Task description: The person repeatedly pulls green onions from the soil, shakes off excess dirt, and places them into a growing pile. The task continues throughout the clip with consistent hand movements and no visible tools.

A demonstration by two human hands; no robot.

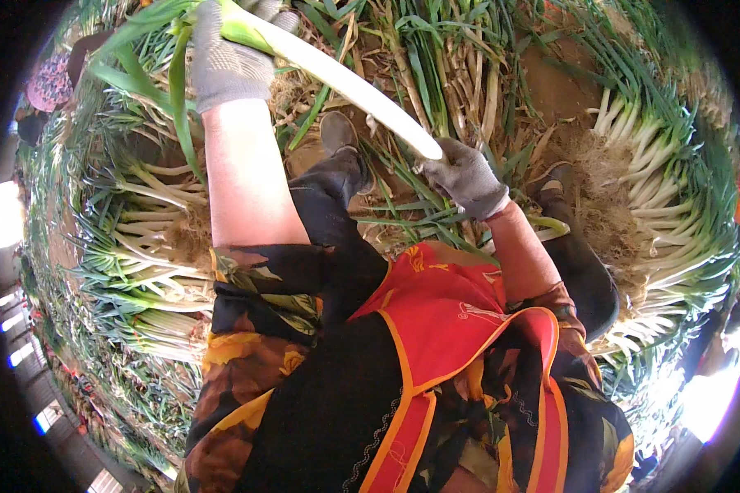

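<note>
A large green onion [345, 77] with a long white shank slants across the space in front of me. My left hand [231, 61], in a grey knit glove, is closed around it where the white meets the green leaves [145, 68]. At the lower end, my right hand [465, 175], also gloved, has its fingers curled at the rounded white base. Its fingertips are partly hidden, but they appear to grip that end. Below the onion, loose leaves and dry stalks [468, 92] lie on the soil between my boots.
Rows of white-stemmed onions with roots [160, 246] lie to my left. More onions [660, 203] curve along my right, roots facing me. A dark boot [339, 160] rests on the ground ahead. My red apron [438, 308] covers my lap. Pink patterned cloth [49, 83] shows at far left.
</note>
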